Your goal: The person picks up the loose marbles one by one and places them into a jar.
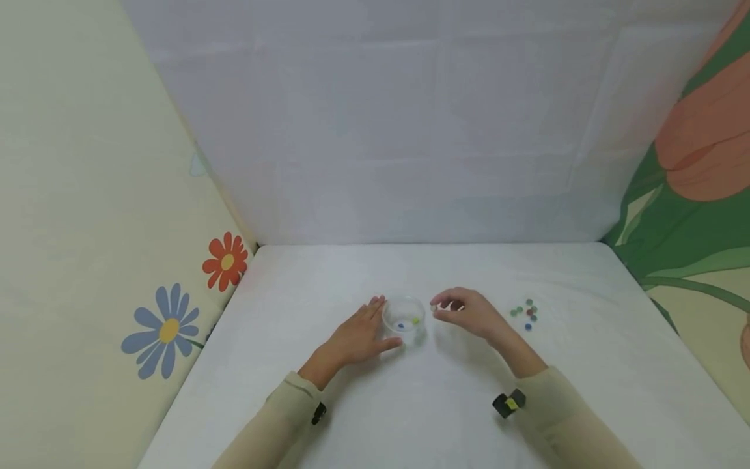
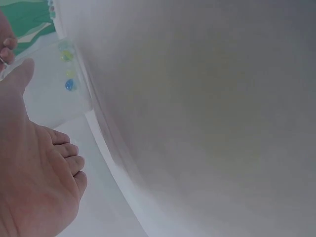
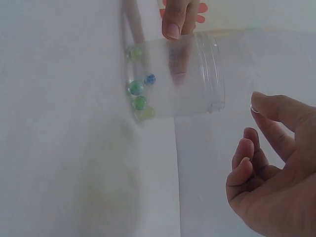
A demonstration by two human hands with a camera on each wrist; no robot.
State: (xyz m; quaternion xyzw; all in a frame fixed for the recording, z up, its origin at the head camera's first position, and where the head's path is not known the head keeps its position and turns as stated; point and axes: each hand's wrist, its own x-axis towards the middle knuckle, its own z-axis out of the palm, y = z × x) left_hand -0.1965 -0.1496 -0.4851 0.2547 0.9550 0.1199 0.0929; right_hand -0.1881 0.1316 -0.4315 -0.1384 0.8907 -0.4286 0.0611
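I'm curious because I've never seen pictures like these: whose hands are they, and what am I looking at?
No machine, just a person's bare hands! The wide picture looks down from the person's head. The other two look from each wrist, so things seem tipped sideways.

On the white table is a clear jar with a few coloured marbles inside. More loose marbles lie to the right. The left hand is at the jar's side. The right hand pinches one small, pale marble near the jar's opening.
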